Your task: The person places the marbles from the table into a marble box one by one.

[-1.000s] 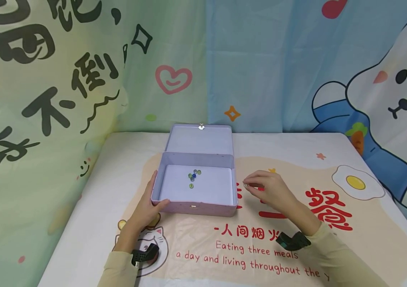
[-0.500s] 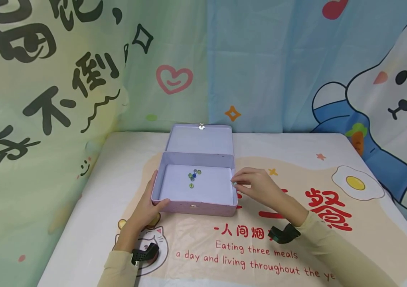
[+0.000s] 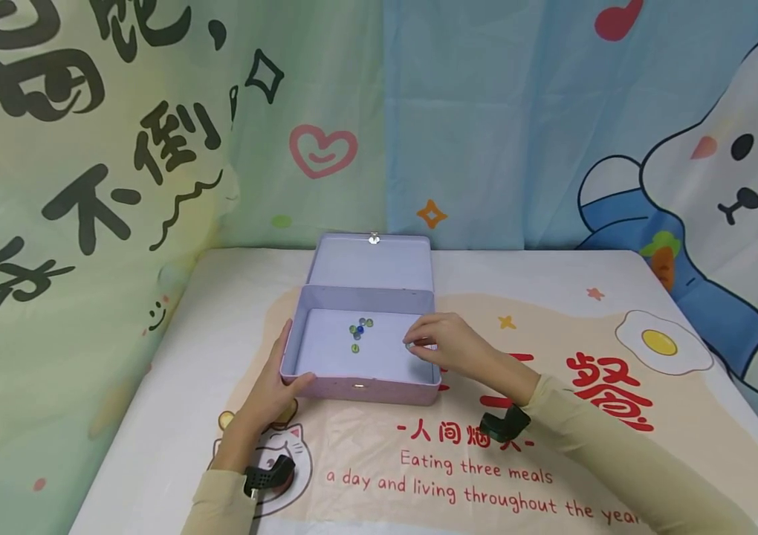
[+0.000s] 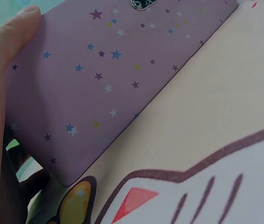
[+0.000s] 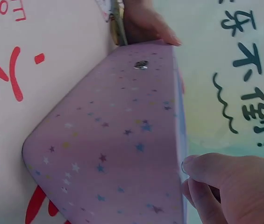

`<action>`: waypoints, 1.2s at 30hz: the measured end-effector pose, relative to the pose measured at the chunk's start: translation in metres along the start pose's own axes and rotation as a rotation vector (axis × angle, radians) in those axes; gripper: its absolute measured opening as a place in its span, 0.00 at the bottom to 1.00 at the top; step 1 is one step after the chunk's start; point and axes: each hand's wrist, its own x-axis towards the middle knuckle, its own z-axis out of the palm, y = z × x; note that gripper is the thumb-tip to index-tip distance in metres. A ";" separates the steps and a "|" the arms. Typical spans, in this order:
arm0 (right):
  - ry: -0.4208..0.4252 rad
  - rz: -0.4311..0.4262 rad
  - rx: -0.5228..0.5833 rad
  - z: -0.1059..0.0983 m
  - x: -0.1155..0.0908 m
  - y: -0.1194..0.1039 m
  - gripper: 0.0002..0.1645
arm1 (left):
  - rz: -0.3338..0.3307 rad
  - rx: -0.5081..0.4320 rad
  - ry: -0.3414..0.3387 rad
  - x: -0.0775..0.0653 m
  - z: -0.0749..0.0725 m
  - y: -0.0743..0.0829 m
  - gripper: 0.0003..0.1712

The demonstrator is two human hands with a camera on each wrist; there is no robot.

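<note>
Your left hand (image 3: 270,385) grips the open, rectangular, star-patterned lilac box (image 3: 392,390); your right hand (image 3: 455,345), fingers pinching a small glass marble (image 5: 183,168), hovers above the box's right side.

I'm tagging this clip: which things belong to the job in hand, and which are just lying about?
In the job:
Open box, held by the left hand
Marbles inside it
Small glassy piece, likely a marble, pinched by the right hand

Only surroundings:
Tablecloth under the box
Curtain behind
Black wrist cameras
</note>
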 end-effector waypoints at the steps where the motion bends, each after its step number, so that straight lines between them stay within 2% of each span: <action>1: -0.015 -0.004 0.005 0.002 0.002 0.000 0.09 | 0.003 -0.002 0.001 0.000 0.000 0.000 0.58; 7: -0.047 -0.042 0.017 0.007 0.014 -0.001 0.08 | 0.003 -0.010 0.000 -0.001 -0.001 0.001 0.58; 14: -0.079 -0.010 0.034 0.007 0.030 0.001 0.08 | 0.010 0.005 0.003 0.000 -0.002 -0.001 0.59; 19: -0.089 -0.047 0.032 0.008 0.043 0.005 0.08 | 0.009 0.005 0.004 0.000 -0.001 0.000 0.58; 23: -0.135 -0.056 0.036 0.009 0.053 0.007 0.09 | 0.006 0.007 0.005 0.000 -0.001 0.000 0.58; 28: -0.203 -0.047 0.075 0.009 0.065 0.009 0.09 | 0.013 0.014 0.009 0.000 -0.001 0.000 0.58; 36: -0.257 -0.078 0.181 0.015 0.079 0.015 0.08 | 0.008 0.017 0.001 0.000 -0.002 0.001 0.58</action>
